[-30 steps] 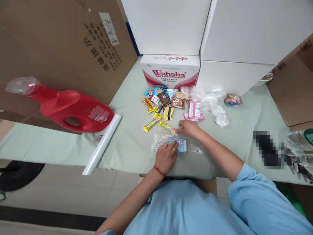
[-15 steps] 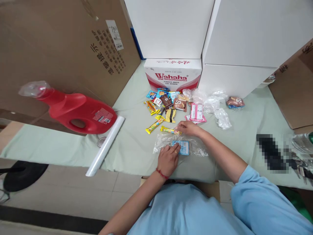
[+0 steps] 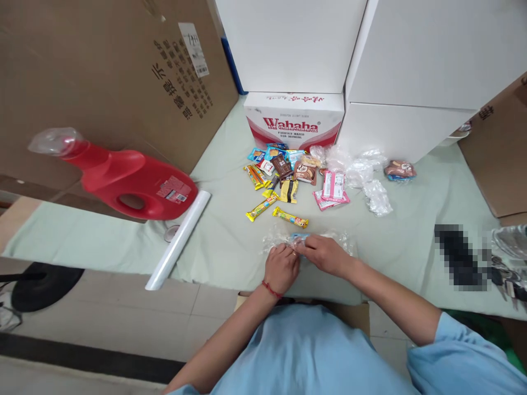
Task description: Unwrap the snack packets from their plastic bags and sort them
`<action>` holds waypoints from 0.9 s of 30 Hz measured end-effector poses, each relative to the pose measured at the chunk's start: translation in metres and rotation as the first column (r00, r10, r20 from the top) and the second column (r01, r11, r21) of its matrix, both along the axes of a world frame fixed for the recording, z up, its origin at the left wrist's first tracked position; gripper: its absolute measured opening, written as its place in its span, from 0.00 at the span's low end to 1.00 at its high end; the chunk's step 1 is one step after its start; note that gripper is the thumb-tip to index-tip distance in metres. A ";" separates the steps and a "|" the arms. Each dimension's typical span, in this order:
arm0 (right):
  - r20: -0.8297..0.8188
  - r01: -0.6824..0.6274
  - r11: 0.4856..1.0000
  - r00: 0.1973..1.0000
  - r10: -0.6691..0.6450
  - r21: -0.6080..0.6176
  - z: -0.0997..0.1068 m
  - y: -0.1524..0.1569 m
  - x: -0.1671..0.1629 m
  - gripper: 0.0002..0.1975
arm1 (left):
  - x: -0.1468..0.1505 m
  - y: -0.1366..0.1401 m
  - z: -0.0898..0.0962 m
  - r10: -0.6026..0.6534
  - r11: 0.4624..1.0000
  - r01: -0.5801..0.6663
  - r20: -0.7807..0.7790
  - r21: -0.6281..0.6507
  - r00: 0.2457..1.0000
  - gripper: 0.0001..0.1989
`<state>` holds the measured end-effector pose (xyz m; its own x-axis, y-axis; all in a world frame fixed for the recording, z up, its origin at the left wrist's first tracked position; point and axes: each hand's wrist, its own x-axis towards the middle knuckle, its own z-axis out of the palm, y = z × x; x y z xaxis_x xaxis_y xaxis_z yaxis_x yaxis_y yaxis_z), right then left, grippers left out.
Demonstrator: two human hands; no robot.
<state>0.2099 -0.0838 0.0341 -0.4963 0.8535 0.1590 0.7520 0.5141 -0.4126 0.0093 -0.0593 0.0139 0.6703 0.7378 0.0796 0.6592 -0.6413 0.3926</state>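
Note:
A sheet of clear plastic film [image 3: 343, 241] lies crinkled at the front of the table. On it rests a blue snack packet [image 3: 299, 236], mostly covered by my hands. My left hand [image 3: 282, 270] has its fingers curled onto the film at the packet's near left. Right beside it, my right hand [image 3: 328, 254] pinches the film, thumb and forefinger close to the left fingertips. Just beyond the film lies a yellow snack bar [image 3: 290, 217], with another yellow snack bar [image 3: 262, 207] to its upper left. Neither hand touches them.
Behind, several snack packets [image 3: 282, 166] lie heaped before a Wahaba-style water carton [image 3: 293, 123]. Pink packets [image 3: 332, 186] and crumpled film bundles [image 3: 376, 197] sit to the right. At left are a red jug [image 3: 135, 184] and a white roll [image 3: 179, 241]. Large cardboard boxes [image 3: 102, 82] flank the table.
My right hand has left the near yellow bar and come back to the film beside my left hand. My left fingers, earlier laid on the blue packet, are now curled at the film.

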 end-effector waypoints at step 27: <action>-0.009 0.103 0.993 0.995 -0.103 0.053 -0.044 -0.028 -0.024 0.12 | -0.011 0.092 0.025 0.329 0.934 -0.245 0.359 -0.262 0.873 0.24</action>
